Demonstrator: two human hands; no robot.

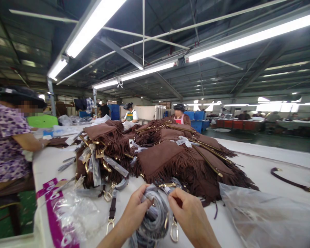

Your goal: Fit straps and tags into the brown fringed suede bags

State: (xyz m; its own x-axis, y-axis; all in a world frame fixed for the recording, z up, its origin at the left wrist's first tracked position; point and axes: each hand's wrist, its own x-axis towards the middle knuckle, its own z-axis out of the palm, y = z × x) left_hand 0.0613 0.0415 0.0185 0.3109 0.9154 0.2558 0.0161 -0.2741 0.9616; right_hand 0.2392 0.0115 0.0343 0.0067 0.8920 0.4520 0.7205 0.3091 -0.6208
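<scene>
Low in the middle of the view, my left hand (136,207) grips a coiled strap (157,220) wrapped in clear plastic, thumb pressed on its inner turns. At the coil's right side, my right hand (187,210) pinches a bit of the wrapping between thumb and fingers. Gold metal clasps hang near the coil, one a gold hook (174,230) under my right hand. Another dark strap with a gold clip (110,224) lies left of my left wrist. Just beyond my hands rises a heap of brown fringed bag pieces (160,158) with gold bars.
Crumpled clear plastic (74,213) lies over a purple printed sheet (53,213) at left. A large plastic bag (268,213) and a dark strap (286,178) rest on the white table (253,151) at right. A person in a purple-patterned top (10,141) sits at left; others work farther back.
</scene>
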